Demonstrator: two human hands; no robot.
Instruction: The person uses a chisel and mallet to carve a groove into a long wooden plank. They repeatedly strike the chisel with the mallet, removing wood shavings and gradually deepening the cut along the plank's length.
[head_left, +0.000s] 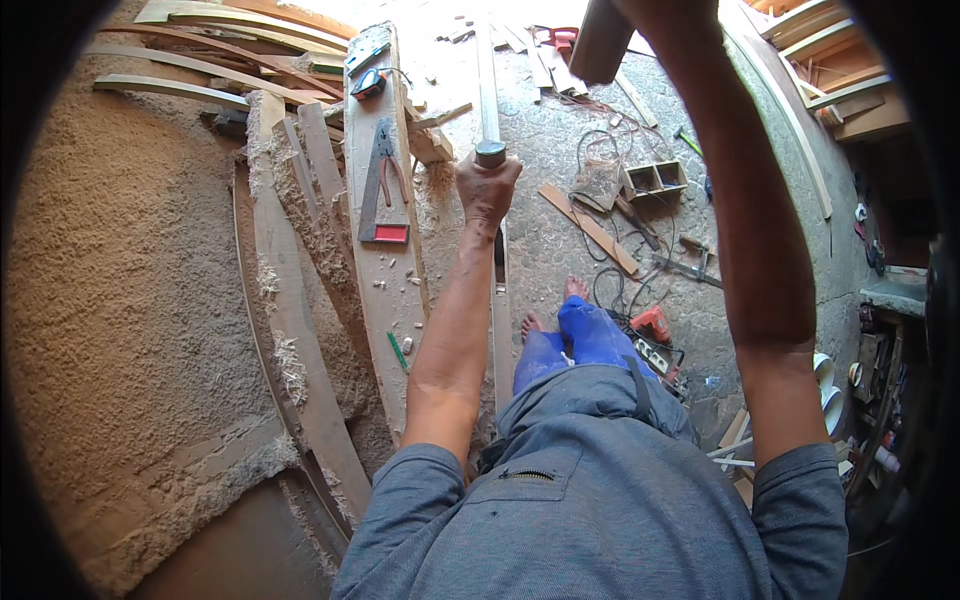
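Mallet [602, 42], wooden and blocky, is raised at the far edge by the right hand [668, 10]; that hand is mostly cut off, so I cannot tell just how its fingers close, though the mallet sits at its grip. The left hand [487, 190] is shut in a fist around an upright tool handle [490, 153], whose round dark cap shows above the thumb. Whatever lies below the fist is hidden by it. The handle stands over a long narrow beam [488, 90] that runs from far to near, with a dark slot [499, 262] just nearer than the fist. The mallet is to the right of the cap, well apart from it.

Left of the beam lies a wide plank [365, 290]. On it, from far to near, are a dark gadget [369, 84] with blue on it, pliers [394, 178] overlapping a square [384, 233], wood chips and a green stick [398, 350]. Farther left, boards [300, 330] lie beside sawdust [130, 270], with curved strips [215, 60] piled at the far left.

Right of the beam, the floor holds a flat slat [590, 229], a two-part box [655, 180], a clamp [697, 265], cables and an orange drill [652, 322], near the bare feet [576, 288].
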